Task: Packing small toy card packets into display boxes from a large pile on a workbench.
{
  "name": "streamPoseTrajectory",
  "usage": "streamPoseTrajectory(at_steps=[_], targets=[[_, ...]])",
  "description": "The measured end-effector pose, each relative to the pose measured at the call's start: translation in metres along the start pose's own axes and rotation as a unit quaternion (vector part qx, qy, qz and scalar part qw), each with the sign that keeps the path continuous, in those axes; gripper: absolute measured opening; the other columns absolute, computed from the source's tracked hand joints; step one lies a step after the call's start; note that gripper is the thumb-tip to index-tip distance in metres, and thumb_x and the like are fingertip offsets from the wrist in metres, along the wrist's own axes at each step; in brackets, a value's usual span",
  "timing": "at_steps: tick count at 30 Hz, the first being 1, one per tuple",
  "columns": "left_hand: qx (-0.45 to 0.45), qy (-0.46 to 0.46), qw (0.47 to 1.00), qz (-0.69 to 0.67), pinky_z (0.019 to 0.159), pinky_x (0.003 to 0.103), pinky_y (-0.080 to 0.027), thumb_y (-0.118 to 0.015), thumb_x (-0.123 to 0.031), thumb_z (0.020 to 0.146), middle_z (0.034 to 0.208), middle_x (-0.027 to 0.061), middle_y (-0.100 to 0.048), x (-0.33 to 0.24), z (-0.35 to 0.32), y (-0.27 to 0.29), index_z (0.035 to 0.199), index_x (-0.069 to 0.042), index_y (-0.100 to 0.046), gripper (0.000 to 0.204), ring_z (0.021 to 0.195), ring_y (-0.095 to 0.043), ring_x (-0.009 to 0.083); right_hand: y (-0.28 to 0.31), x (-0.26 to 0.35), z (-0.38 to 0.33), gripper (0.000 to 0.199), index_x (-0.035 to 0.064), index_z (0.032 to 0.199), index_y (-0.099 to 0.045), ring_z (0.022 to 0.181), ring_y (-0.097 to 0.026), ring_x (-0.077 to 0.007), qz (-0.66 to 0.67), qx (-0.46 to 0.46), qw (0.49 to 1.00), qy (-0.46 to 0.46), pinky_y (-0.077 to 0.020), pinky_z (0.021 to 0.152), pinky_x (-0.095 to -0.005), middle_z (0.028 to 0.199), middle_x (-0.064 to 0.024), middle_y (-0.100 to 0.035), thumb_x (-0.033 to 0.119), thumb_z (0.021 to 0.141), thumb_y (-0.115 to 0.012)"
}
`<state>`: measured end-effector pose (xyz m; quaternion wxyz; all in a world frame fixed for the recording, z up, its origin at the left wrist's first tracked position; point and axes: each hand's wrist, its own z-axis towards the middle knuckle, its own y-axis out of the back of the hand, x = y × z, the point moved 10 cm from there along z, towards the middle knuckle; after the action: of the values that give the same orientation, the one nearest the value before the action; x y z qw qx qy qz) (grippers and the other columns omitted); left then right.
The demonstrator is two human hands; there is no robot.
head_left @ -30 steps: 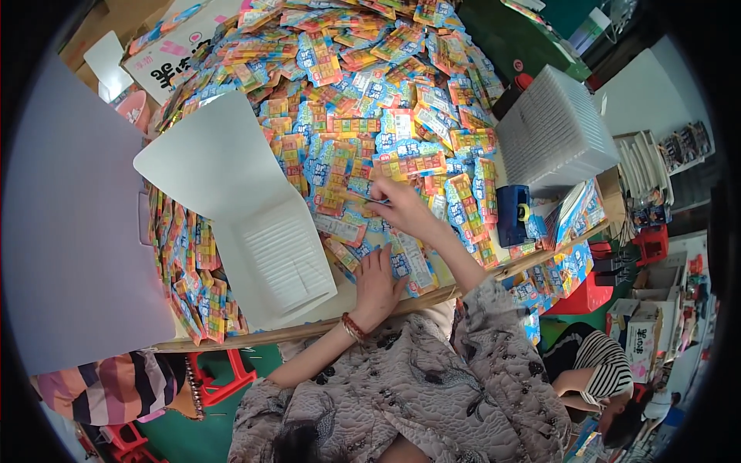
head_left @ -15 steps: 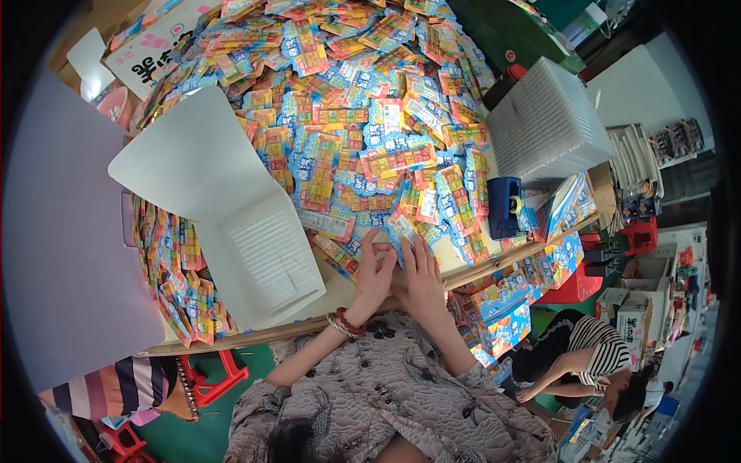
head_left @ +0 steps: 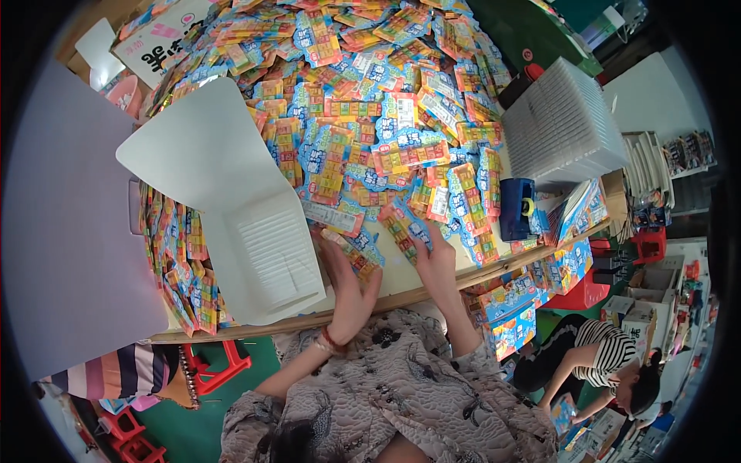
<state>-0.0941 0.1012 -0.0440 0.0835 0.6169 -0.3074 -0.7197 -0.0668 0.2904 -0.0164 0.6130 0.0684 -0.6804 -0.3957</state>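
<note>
My right hand (head_left: 438, 266) is closed on a colourful flat packet (head_left: 401, 226), thumb and fingers pinching its right-hand edge. To its left, my left hand (head_left: 347, 297) spans another packet (head_left: 356, 253) at the table's front, with fingers along its left side and the thumb at its lower corner. The blue, yellow and pink packets match those in the large heap (head_left: 340, 116) beyond my hands. Beside my left hand stands an open white box (head_left: 270, 262) with a ridged inside, its lid folded back.
A stack of clear plastic trays (head_left: 563, 123) and a blue tape dispenser (head_left: 515, 208) stand at the right. More packets (head_left: 181, 262) lie left of the white box. A wooden edge (head_left: 494, 274) borders the table. A person in a striped top (head_left: 598, 351) bends at lower right.
My hands have moved apart. The right hand now grips a packet, and the left has shifted left to another packet. The person at lower right now holds a colourful item.
</note>
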Motion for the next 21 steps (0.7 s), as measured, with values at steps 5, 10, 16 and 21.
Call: streamPoseTrajectory(at_steps=[5,10,16,21], targets=[[-0.050,0.015,0.993,0.105,0.116,0.050,-0.005,-0.067,-0.021,0.081,0.151,0.0348,-0.002,0.027,0.018,-0.001,0.147,0.007,-0.001,0.097,0.142,-0.002,0.0470,-0.012,-0.033,0.010,0.038,0.0014,0.123,-0.053,0.070,-0.065,-0.0226,0.032,0.037,0.996,-0.077,-0.0489,0.061,-0.0341,0.086,-0.0186,-0.067,0.008,0.086,-0.063],[-0.015,0.009,0.994,-0.111,0.114,0.047,-0.017,-0.058,0.004,0.072,0.146,0.0268,-0.021,0.046,0.009,-0.001,0.146,0.004,-0.013,0.087,0.137,-0.020,0.0431,-0.002,-0.046,0.003,0.039,0.0006,0.123,-0.053,0.074,-0.066,-0.0200,0.066,0.013,0.996,-0.059,-0.0492,0.063,-0.0327,0.087,-0.0173,-0.068,0.008,0.087,-0.063],[-0.064,-0.050,0.997,-0.008,0.112,0.045,-0.024,-0.050,0.014,0.069,0.147,0.0234,-0.022,0.013,0.009,0.008,0.147,-0.001,-0.016,0.087,0.138,-0.022,0.0386,-0.002,-0.041,-0.002,0.037,0.0010,0.122,-0.054,0.074,-0.066,-0.0202,0.037,0.012,0.997,-0.069,-0.0495,0.064,-0.0319,0.086,-0.0152,-0.068,0.007,0.087,-0.063],[-0.079,-0.014,0.981,-0.177,0.112,0.045,-0.027,-0.047,0.018,0.071,0.150,0.0226,-0.015,0.022,0.015,0.014,0.150,-0.007,-0.013,0.089,0.141,-0.016,0.0398,-0.006,-0.032,-0.014,0.035,0.0014,0.121,-0.055,0.069,-0.064,-0.0170,0.060,0.011,0.995,-0.075,-0.0485,0.061,-0.0304,0.083,-0.0139,-0.067,0.007,0.087,-0.063]])
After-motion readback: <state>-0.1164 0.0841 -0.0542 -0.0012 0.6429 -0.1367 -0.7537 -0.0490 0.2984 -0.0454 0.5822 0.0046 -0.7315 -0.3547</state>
